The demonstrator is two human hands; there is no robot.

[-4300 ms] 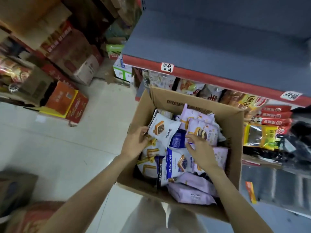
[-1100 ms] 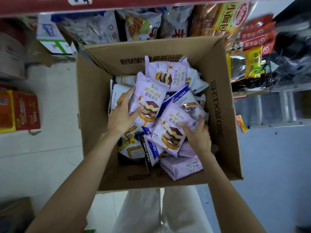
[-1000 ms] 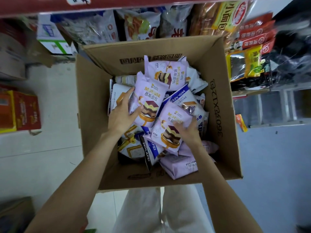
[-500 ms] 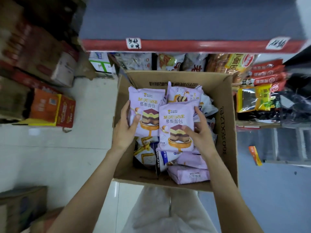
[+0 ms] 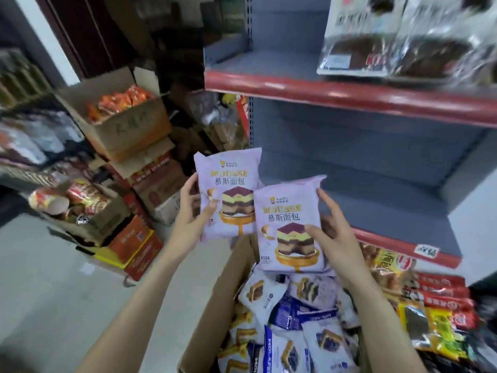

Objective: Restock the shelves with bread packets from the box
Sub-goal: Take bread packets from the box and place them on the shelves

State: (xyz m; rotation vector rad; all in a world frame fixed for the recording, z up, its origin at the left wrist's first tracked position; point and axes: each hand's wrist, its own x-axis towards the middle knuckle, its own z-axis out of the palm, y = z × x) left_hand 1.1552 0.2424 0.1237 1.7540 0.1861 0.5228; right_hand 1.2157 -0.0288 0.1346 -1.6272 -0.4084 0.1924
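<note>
My left hand grips a purple mousse bread packet by its left edge, held upright. My right hand grips a second purple mousse bread packet by its right side, slightly lower and overlapping the first. Both packets are raised above the open cardboard box, which holds several white, blue and purple bread packets. Just beyond the packets lies a bare grey shelf with a red front edge.
An upper shelf carries dark wrapped cakes at the right. Red and yellow snack packs hang on the lower right. Stacked cartons and snack boxes crowd the floor on the left.
Both hands have lifted the two purple packets out of the box and up to the level of the grey shelf. The view has tilted up from the box toward the shelves.
</note>
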